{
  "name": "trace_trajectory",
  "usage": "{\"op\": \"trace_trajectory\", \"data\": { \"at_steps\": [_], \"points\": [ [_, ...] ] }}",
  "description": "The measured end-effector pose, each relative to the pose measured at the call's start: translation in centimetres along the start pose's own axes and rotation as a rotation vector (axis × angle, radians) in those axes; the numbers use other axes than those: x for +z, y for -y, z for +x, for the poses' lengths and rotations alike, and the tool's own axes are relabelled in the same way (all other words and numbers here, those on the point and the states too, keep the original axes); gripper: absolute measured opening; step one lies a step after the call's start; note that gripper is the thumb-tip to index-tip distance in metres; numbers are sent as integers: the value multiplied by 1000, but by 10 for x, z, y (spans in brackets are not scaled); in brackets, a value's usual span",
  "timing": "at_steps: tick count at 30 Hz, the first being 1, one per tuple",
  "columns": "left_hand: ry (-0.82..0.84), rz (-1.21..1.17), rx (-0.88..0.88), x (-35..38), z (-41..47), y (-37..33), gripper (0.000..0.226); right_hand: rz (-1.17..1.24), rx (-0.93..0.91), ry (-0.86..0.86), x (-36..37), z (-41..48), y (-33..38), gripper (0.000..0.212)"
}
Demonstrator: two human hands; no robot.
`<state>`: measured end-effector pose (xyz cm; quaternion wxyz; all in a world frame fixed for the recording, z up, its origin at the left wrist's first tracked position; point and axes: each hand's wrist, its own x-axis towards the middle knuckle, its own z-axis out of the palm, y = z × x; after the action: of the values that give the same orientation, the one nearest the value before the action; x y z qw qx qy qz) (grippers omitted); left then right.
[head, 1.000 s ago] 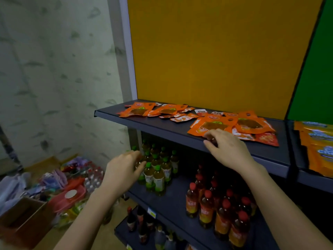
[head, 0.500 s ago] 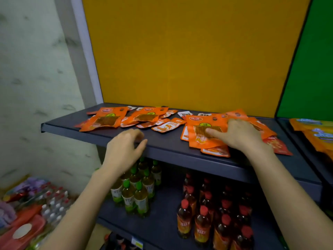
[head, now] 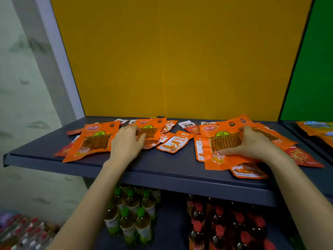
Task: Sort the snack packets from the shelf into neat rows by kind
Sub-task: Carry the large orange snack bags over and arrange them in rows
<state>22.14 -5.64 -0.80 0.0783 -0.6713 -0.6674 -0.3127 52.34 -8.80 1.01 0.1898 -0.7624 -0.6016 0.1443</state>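
Note:
Orange snack packets lie scattered on a dark shelf [head: 158,170]. A large orange packet [head: 93,139] lies at the left. My left hand [head: 127,143] rests with its fingertips on a second large orange packet [head: 149,127] in the middle. My right hand [head: 252,143] lies spread on a third large orange packet [head: 221,141], thumb at its lower edge, with more orange packets stacked under it. Small white-and-orange packets [head: 174,143] lie between the two hands. A small red packet [head: 304,157] sits at the far right.
A yellow back panel [head: 171,60] closes the shelf behind. Yellow packets [head: 319,129] lie on the adjoining shelf at the right, under a green panel. Green-capped bottles [head: 133,213] and red-capped bottles [head: 227,228] stand on the shelf below. Bottle packs lie on the floor at bottom left.
My left hand has risen from the shelf's front edge onto the middle orange packet. My right hand has spread over the right stack. The view has moved closer and rightwards.

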Motion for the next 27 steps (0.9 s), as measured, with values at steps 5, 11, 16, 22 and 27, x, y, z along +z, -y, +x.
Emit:
{"op": "trace_trajectory", "data": {
  "at_steps": [5,11,16,22,27],
  "points": [
    [170,86,-129,16,41,23,55,260,28,-47,-3,4,3,78],
    [368,72,-211,23,73,30,94,450,8,-168,4,9,12,60],
    [546,-18,-258,24,87,33,100,514,40,-218,14,14,20,63],
    [539,-206,-224,14,86,32,47,552,85,-186,26,13,31,63],
    [576,-327,-263,10,87,32,64,546,97,-215,31,8,42,88]
  ]
}}
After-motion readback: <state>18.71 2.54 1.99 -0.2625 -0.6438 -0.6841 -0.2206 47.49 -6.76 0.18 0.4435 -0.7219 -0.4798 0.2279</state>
